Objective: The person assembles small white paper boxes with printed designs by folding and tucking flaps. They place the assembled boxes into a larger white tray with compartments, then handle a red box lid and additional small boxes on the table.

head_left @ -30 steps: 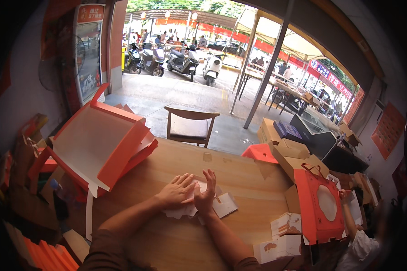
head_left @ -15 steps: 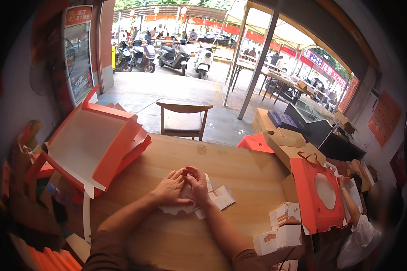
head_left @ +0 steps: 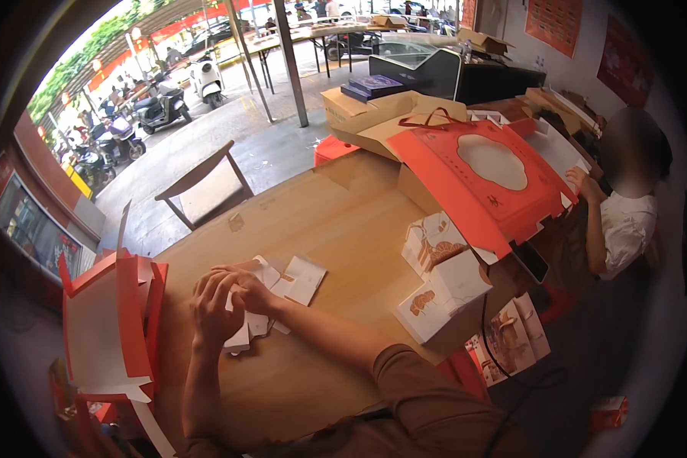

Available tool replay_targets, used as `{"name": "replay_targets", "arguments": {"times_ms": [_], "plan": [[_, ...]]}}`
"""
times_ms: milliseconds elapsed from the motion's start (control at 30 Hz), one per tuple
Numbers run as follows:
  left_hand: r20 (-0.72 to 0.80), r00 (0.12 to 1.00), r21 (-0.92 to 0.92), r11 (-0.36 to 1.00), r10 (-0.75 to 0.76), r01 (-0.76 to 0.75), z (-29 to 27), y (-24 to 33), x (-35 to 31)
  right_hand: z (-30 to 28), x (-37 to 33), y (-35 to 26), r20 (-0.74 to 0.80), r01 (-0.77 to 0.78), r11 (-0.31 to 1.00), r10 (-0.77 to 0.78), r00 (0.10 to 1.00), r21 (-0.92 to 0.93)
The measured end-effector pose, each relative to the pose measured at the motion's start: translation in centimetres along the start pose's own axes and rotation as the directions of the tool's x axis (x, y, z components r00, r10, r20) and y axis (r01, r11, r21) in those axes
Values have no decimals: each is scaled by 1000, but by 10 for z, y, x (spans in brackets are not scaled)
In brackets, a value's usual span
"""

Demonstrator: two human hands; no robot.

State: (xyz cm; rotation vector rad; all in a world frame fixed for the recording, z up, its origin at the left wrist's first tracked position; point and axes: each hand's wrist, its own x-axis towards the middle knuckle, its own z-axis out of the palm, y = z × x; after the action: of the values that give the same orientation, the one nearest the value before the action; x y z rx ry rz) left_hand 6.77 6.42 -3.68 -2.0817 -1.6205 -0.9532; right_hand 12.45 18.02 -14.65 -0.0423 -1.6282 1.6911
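Note:
My left hand and my right hand are clasped together above the left part of the wooden table. Their bent fingers overlap, and no object shows between them. Just under and beside them lie white, flattened carton pieces, partly covered by my hands. One flat piece sticks out to the right of my right wrist.
A large red and white box stands at the left. On the right are a red gift box with a cut-out window, printed white cartons and brown cardboard boxes. Another person's hand touches the red box. A chair stands beyond the table.
The view has swung to the right, bringing the other person and red gift box further in. My hands stay together over the carton pieces, their fingers now more bent around each other.

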Motion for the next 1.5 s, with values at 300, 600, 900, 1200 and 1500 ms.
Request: {"name": "replay_targets", "arguments": {"times_ms": [300,600,900,1200,1500], "plan": [[348,905,-505,862,244,-38,100,182,140,0,-9,-12,-27,-141,990,140,990,-26],[408,881,-482,876,237,-12,163,199,175,2,-7,-14,22,-149,989,149,989,-21],[451,884,-421,902,118,94,115,164,174,-4,-8,-15,22,-186,981,188,982,-48],[39,910,-842,477,-412,252,20,-17,-14,-3,-8,31,-8,43,999,-43,999,13],[-282,718,-661,671,-637,336,33,-49,-93,-8,-9,-27,132,-239,919,207,969,314]]}}
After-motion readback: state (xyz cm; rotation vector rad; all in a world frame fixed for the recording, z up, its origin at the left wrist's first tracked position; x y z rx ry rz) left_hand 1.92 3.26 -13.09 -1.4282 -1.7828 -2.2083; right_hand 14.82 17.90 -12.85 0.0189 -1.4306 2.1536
